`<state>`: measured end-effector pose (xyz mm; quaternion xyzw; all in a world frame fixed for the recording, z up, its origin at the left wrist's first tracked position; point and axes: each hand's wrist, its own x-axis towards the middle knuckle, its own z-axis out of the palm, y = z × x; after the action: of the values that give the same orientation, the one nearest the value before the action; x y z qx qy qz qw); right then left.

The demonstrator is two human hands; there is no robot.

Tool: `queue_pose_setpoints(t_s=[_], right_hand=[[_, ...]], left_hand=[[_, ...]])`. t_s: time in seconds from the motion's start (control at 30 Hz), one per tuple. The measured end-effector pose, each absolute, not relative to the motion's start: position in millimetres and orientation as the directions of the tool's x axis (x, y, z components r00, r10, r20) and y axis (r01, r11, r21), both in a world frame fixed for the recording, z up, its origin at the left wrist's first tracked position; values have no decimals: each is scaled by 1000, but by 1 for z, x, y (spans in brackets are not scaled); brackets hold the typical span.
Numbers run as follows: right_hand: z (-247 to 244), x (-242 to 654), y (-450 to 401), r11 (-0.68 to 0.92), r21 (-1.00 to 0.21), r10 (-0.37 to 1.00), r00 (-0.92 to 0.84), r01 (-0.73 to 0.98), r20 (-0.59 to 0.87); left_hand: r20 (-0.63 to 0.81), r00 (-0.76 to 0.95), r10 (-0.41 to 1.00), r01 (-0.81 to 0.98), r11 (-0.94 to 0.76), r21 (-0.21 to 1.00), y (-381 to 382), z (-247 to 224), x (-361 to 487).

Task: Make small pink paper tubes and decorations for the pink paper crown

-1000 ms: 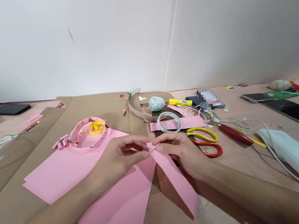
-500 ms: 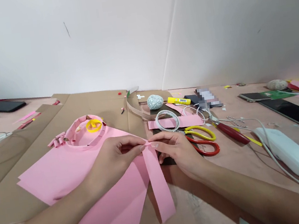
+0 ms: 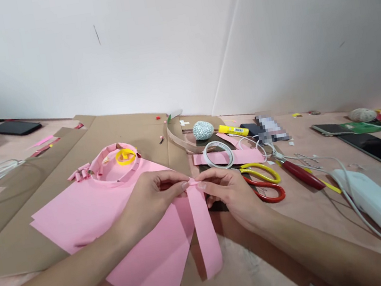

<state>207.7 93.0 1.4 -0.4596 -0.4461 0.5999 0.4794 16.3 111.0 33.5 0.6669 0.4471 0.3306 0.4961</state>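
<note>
Both my hands pinch the top end of a pink paper strip, whose tail hangs down toward me. That end looks rolled or folded between my fingertips. My left hand grips its left side, above large pink paper sheets. On its right side, my right hand holds it between thumb and forefinger. Beyond my left hand lies a pink paper ring with a yellow paper ring inside, and small pink rolls beside it. Scissors with red and yellow handles lie just past my right hand.
Cardboard lies under the sheets. Behind my right hand are a tape roll, a patterned stone, a yellow glue stick and another pink strip. Farther right lie a red-handled tool, cables and a white device.
The whole scene has shifted slightly right in view as the camera turned. My hands keep their pinch on the strip, and its tail hangs a little straighter.
</note>
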Motion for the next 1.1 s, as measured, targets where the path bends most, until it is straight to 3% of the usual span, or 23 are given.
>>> queue_pose_setpoints(t_s=[0.13,0.37,0.6,1.1], right_hand=[[1,209,92,-150,-972,984,-123,-179,-129],[0,217,94,-140,-970,979,-175,-200,-106],[8,217,90,-183,-966,955,-267,-184,-130],[5,215,93,-127,-988,952,-290,-83,-98]], left_hand=[[9,380,925,276,-123,953,110,31,17],[-32,498,866,140,-44,989,114,25,15],[-48,675,736,275,-190,942,121,33,6],[16,692,722,388,-391,835,116,39,7]])
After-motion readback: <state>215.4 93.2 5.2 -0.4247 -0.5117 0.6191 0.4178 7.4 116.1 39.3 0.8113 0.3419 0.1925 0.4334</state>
